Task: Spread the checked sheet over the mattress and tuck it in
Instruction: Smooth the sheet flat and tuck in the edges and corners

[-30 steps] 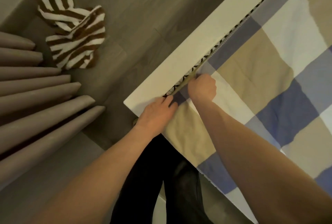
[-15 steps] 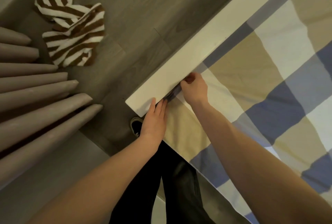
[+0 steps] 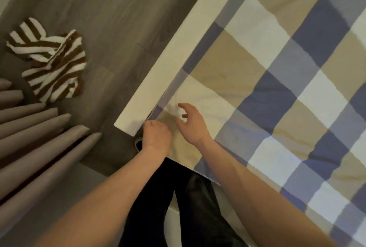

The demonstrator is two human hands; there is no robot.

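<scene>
Fingers (image 3: 183, 106) of the right hand (image 3: 193, 125) are spread apart and slightly curled, hovering just over the checked sheet (image 3: 277, 92) near its corner, not gripping any cloth that I can see. Its forearm reaches in from the lower right across the bed. Beside it, the left hand (image 3: 156, 137) is curled into a fist, knuckles up, pressed down at the very corner where the sheet meets the white bed frame (image 3: 174, 64); it looks closed on the edge of the cloth, though the fingertips are hidden under the hand and I cannot be sure.

Blue, tan and white squares cover the sheet, which lies spread flat over the mattress (image 3: 156, 111), filling the right side of the view. Soft creases run across it near the hands. Along the frame its edge goes down out of sight in the gap, and only a dark sliver of mattress shows there by the left hand. On the near side, a tan corner and a blue strip hang loose over the bed's edge, above the person's dark trousers (image 3: 178, 207). No writing or label can be read on the cloth.

Beyond the frame lies a grey wood-look floor (image 3: 111, 18). A crumpled brown-and-white striped cloth (image 3: 53, 64) rests on it, well apart from the bed. Grey curtain folds (image 3: 39, 139) fan in from the left.
</scene>
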